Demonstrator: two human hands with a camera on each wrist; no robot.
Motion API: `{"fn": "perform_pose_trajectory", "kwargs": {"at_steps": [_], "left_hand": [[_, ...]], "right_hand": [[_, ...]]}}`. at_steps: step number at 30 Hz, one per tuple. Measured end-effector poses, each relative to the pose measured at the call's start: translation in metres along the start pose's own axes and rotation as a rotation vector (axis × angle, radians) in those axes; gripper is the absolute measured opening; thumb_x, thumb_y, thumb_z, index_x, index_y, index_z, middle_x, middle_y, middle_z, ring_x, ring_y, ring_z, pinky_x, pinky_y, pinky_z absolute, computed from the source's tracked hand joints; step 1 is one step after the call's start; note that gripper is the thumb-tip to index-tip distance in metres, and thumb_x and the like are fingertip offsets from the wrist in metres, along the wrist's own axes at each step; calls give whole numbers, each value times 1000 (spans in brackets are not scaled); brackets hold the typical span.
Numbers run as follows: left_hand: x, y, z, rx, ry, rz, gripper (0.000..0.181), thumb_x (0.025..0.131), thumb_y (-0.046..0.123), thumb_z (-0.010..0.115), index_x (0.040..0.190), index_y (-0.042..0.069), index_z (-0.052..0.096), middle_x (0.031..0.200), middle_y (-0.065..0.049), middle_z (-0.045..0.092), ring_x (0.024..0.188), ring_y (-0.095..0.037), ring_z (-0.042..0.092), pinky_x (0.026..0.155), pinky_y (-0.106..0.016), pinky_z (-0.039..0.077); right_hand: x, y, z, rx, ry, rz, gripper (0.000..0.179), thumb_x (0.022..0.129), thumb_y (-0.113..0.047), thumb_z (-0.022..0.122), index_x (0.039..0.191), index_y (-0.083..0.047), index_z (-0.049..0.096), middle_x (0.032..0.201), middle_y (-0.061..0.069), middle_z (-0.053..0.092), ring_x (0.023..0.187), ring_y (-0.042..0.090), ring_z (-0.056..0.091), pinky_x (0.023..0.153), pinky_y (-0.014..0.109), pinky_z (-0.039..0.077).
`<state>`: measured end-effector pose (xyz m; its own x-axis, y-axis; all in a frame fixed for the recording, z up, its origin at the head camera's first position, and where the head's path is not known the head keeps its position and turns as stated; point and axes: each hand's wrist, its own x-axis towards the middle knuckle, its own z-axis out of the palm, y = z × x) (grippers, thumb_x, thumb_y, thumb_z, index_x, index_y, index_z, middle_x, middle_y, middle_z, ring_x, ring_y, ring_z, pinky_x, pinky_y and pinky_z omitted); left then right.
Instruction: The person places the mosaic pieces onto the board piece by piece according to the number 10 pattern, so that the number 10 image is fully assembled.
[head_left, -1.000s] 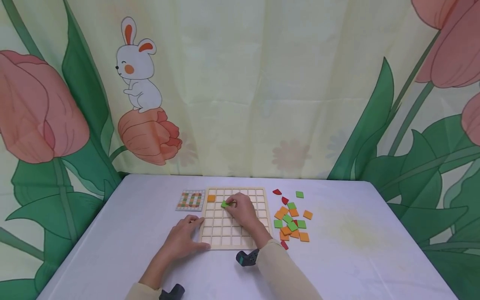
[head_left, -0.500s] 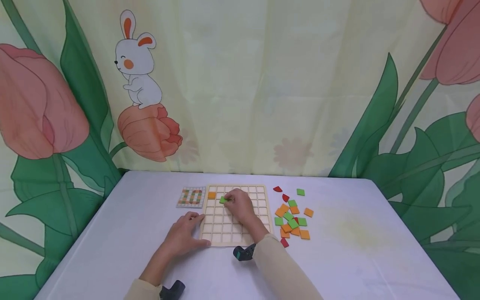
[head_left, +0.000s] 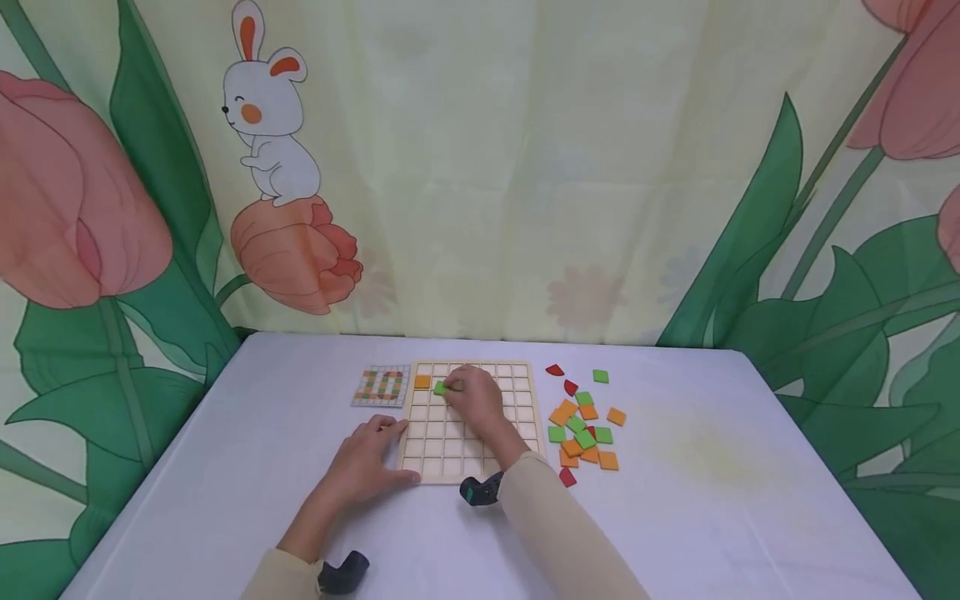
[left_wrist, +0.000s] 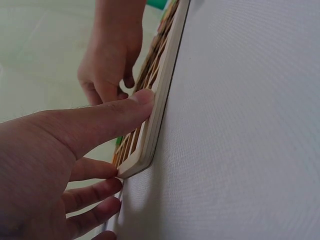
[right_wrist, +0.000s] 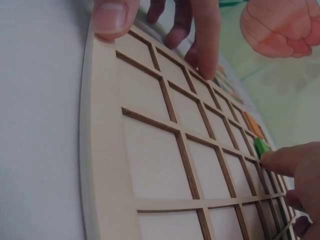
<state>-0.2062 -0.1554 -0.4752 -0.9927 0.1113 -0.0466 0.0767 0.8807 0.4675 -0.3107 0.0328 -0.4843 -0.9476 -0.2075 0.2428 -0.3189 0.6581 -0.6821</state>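
Tile [right_wrist: 261, 146], thin and bright green

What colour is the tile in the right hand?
Green; the tile shows best in the right wrist view.

Toward the far side of the bench [head_left: 210, 492], grid board [head_left: 452, 450]. From there: pattern card [head_left: 382, 386] just beside at ten o'clock; loose tile pile [head_left: 585, 439] near, at three; fan-shaped tiles [head_left: 555, 370] at two and four; left fingers [left_wrist: 95, 169] touching the edge between eight and nine. Inside, toward ten, inset square tile [head_left: 422, 382]; adjacent, pinched square tile [head_left: 439, 388] in right fingers [head_left: 455, 377]. Behind the bench, at twelve, curtain [head_left: 480, 183].
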Motion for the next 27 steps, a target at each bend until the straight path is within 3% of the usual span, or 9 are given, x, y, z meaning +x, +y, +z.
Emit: {"fn": "perform_pose_trajectory", "kwargs": {"at_steps": [4,10,17,27], "left_hand": [[1,-1,-4,-3,5,-4,89,65,46,86,140,14,52,135,-8,51,121,-28,49,99,-51,44],[2,-3,-1,-33,-13,-2,90,65,49,85,141,15,51,135,-6,51,121,-27,49,99,-51,43],[1,0,0,-38,-12,-6,89,64,49,86,139,15,53,134,-6,52,120,-27,49,99,-51,43],[2,-2,2,-32,-2,7,90,63,50,86,139,16,53,133,-6,52,118,-25,50,98,-49,44]], "right_hand": [[5,-7,0,-14,3,17,9,83,-15,75,92,-14,77,111,1,73,113,23,64,90,40,51],[6,-10,0,-87,10,53,7,82,-17,75,90,-18,77,105,-2,74,105,21,67,74,32,50],[9,-9,2,-104,14,60,8,84,-16,74,91,-17,77,108,-2,74,106,20,67,83,36,51],[8,-7,4,-125,30,55,7,85,-17,73,90,-18,77,101,-4,75,102,20,65,81,35,50]]}}
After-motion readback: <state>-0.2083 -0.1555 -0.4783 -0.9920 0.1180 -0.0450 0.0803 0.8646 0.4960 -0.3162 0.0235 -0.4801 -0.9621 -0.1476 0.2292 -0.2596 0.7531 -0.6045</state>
